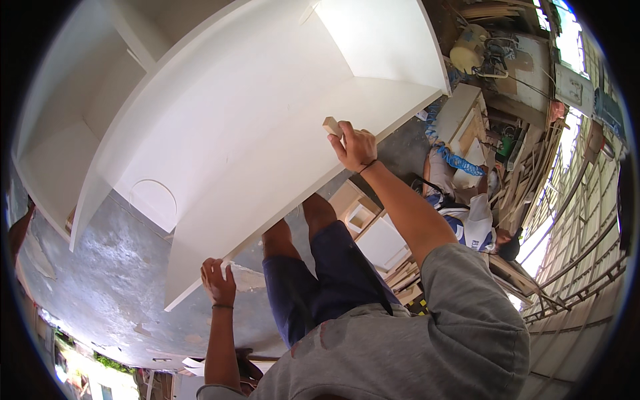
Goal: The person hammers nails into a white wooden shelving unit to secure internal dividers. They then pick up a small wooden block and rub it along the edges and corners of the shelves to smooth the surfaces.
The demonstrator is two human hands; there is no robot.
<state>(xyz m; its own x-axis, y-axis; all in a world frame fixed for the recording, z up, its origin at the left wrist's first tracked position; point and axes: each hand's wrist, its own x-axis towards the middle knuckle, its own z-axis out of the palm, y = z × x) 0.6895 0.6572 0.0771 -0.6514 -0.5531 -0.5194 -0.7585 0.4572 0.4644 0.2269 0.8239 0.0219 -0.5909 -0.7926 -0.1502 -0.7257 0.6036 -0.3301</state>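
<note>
A large white cabinet [220, 133] with open compartments lies tilted before me. My right hand [357, 148] is over its near side panel [293, 190], closed around a small block of pale wood [331, 125]. The block's end sticks out past my thumb and fingers. Lower and to the left, my left hand [219, 283] is at the same panel's outer edge, its fingers curled over it. Something small and white shows between that thumb and the fingers; whether it is the panel edge or a separate piece, I cannot tell.
On the right, a person [470, 213] is low down near a coiled blue air hose [460, 160]. A cream compressor tank [470, 50] stands beyond. Wood offcuts [530, 150] lie along the barred wall. A smaller white box [383, 243] is beside my legs on the grey floor [107, 287].
</note>
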